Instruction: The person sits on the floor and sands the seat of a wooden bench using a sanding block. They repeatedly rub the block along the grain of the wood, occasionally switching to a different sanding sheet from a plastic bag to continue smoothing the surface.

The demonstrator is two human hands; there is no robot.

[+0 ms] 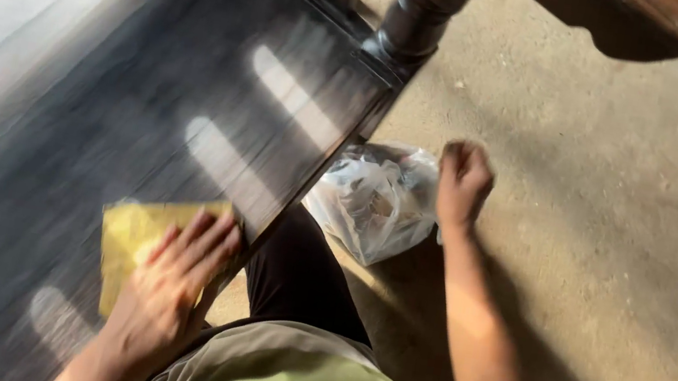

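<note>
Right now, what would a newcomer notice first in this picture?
First, the left hand pressing a yellow sheet flat on the dark glossy wooden panel, near its right edge. Then the right hand, closed in a fist, hangs above the crumpled clear plastic bag on the sandy floor.

warm side light, glare streaks on dark panel (145, 96) (motion-blurred), long shadows across floor (610, 197)

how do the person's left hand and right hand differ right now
The left hand lies flat, fingers spread, on a yellow cloth on the dark glossy tabletop; the right hand is a closed fist, held off the table over the dirt floor beside a clear plastic bag. Both are bare.
</note>
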